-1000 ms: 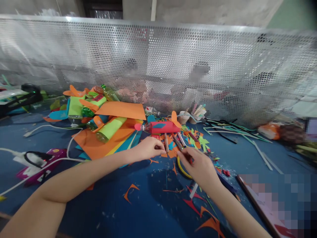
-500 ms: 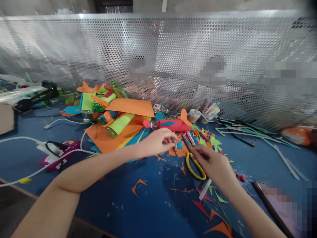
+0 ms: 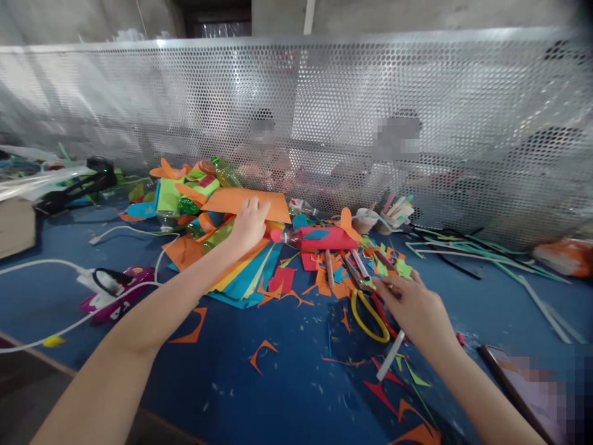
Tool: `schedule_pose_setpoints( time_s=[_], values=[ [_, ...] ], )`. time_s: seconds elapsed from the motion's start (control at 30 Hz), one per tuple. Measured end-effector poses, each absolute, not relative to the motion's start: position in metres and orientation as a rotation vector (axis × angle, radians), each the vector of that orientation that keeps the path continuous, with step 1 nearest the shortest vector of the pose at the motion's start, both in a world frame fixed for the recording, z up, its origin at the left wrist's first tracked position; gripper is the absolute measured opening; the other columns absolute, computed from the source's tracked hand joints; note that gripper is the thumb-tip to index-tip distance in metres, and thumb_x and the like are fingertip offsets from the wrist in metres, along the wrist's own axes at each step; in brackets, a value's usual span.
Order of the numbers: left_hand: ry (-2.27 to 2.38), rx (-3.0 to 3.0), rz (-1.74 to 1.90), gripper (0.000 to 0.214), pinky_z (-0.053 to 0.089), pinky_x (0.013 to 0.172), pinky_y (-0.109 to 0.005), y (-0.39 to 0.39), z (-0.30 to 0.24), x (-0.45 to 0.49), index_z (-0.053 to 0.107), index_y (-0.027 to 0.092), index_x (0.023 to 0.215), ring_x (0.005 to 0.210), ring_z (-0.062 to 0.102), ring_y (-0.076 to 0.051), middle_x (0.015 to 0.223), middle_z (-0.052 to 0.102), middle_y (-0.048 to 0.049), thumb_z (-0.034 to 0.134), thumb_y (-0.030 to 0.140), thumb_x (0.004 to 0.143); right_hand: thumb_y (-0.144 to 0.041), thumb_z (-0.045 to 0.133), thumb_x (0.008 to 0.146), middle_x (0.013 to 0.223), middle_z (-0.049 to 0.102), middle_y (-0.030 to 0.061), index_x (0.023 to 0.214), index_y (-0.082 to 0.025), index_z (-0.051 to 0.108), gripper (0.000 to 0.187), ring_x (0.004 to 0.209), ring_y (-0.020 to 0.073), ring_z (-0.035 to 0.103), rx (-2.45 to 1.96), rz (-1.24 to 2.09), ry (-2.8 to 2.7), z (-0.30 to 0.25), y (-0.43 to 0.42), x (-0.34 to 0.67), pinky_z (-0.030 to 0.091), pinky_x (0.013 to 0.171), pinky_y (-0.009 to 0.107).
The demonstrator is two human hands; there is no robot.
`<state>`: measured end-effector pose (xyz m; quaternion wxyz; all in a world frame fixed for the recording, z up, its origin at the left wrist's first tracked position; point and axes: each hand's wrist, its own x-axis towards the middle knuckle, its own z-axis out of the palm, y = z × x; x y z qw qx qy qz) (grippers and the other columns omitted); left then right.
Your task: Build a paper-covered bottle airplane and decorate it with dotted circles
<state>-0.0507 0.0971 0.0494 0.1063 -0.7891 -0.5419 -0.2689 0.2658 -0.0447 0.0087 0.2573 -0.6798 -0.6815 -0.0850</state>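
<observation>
My left hand [image 3: 250, 225] reaches over the heap, its fingers apart at the orange paper sheet [image 3: 222, 201]. Below it lie a green-wrapped bottle [image 3: 217, 237] and a stack of coloured paper [image 3: 252, 281]. My right hand [image 3: 419, 309] is beside the scissors [image 3: 370, 318], which have a yellow handle. Its fingers are curled together, and what they hold, if anything, is hidden. Between the hands a brown pencil [image 3: 329, 269] and a whitish marker [image 3: 360, 264] lie on paper scraps. Behind these lies a bottle wrapped in red paper [image 3: 328, 239] with an orange fin.
A perforated metal screen [image 3: 194, 99] stands along the back, with people behind it. At left are a purple power strip [image 3: 123, 296] and a white cable [image 3: 41, 259]. Cups with sticks [image 3: 396, 216] stand at the back. A phone [image 3: 519, 389] lies at right.
My left hand has moved left and back, from the brown pencil to the orange sheet, leaving the pencil on the scraps. My right hand has shifted slightly right, still beside the scissors.
</observation>
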Motion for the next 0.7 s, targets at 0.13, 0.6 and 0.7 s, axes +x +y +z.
schedule_pose_setpoints(
  time_s=[0.13,0.6,0.7],
  values=[
    [-1.578,-2.291,-0.693,0.043,0.035,0.096,-0.043,0.105,0.045,-0.057,0.057,0.014,0.115,0.122,0.039,-0.030,0.124,0.051,-0.0165,0.042,0.000,0.078,-0.037,0.049,0.085,0.105,0.069,0.0110,0.123,-0.020,0.055,0.043,0.071,0.0231,0.070,-1.762,-0.086,-1.786,0.014,-0.048,0.257,0.055,0.061,0.036],
    [-0.776,-2.488,-0.667,0.040,0.042,0.059,-0.031,-0.008,0.066,-0.009,0.050,0.019,0.129,0.077,0.060,-0.020,0.099,0.067,-0.0114,0.032,0.019,0.094,-0.057,0.002,0.092,0.120,0.064,0.0147,0.139,-0.019,0.036,0.070,0.099,0.0266,0.067,-1.227,0.845,-1.458,0.029,-0.060,0.235,0.056,0.076,0.042],
    [-0.369,-2.428,-0.665,0.035,0.042,0.049,-0.029,-0.065,0.047,0.013,0.057,0.005,0.117,0.068,0.060,-0.019,0.091,0.067,-0.0164,0.040,0.011,0.087,-0.051,-0.002,0.093,0.119,0.065,0.0143,0.142,-0.020,0.035,0.069,0.101,0.0270,0.066,-1.352,0.676,-1.579,0.032,-0.063,0.237,0.057,0.074,0.041]
  ],
)
